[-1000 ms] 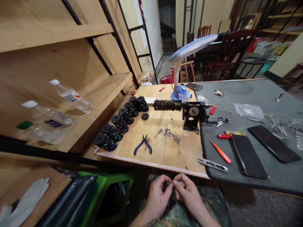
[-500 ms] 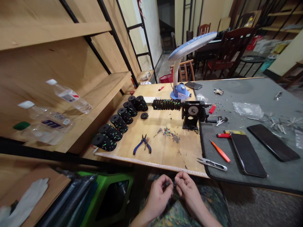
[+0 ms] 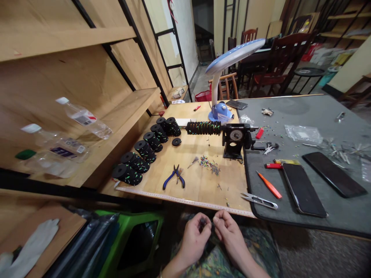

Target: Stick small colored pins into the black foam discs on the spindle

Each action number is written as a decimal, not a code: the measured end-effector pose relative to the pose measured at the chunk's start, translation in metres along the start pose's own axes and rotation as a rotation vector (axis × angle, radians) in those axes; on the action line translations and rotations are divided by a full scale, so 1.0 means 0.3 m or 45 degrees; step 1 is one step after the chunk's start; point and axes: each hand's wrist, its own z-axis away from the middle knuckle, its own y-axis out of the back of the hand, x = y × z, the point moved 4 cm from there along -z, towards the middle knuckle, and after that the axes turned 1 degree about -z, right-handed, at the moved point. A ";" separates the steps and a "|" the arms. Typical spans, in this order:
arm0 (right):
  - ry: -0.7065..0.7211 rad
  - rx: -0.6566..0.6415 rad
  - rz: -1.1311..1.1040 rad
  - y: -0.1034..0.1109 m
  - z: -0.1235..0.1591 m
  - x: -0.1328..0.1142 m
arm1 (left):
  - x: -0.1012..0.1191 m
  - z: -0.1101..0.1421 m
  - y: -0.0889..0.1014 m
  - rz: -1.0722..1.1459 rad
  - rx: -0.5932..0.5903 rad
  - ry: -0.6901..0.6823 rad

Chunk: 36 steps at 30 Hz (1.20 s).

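Note:
My left hand is curled closed just past the table's front edge, above my lap. Something small and dark shows between its thumb and fingers, too small to name. Close beside it on the right, my right hand pinches thumb against forefinger; what it holds, if anything, I cannot make out. On the wooden tabletop ahead lie blue-handled pliers, a pile of small coloured beads and several little metal pieces. Thread snips rest to the right of my hands.
A black winding machine carries a row of dark, line-wound spools. Several similar spools stand at the left. A blue lamp is behind. Phones and an orange pen-like tool lie on the grey mat.
Both hands stay nearly in place. The left fingers have shifted slightly, and more of the small dark thing shows between them.

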 end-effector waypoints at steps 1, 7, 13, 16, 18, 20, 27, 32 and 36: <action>-0.006 -0.013 0.005 0.000 0.000 0.000 | 0.005 -0.002 0.001 -0.007 0.008 -0.002; 0.030 -0.012 0.121 0.016 -0.004 -0.009 | 0.026 -0.007 0.013 -0.037 0.050 0.025; 0.064 -0.068 0.334 0.025 -0.005 -0.023 | 0.044 -0.014 0.024 0.114 -0.007 0.039; 0.051 -0.086 0.422 0.027 -0.006 -0.019 | 0.042 -0.020 0.035 0.252 -0.028 0.116; 0.049 -0.096 0.455 0.024 -0.005 -0.018 | 0.041 -0.027 0.044 0.273 -0.012 0.121; 0.069 -0.102 0.486 0.021 -0.002 -0.020 | 0.043 -0.036 0.056 0.230 0.032 0.052; 0.143 -0.130 0.595 0.015 0.003 -0.033 | 0.031 -0.073 0.073 0.332 0.115 0.008; 0.175 -0.103 0.630 0.022 0.005 -0.043 | 0.023 -0.087 0.084 0.317 0.169 0.058; 0.160 -0.093 0.659 0.026 0.010 -0.037 | 0.035 -0.100 0.128 0.244 0.232 0.048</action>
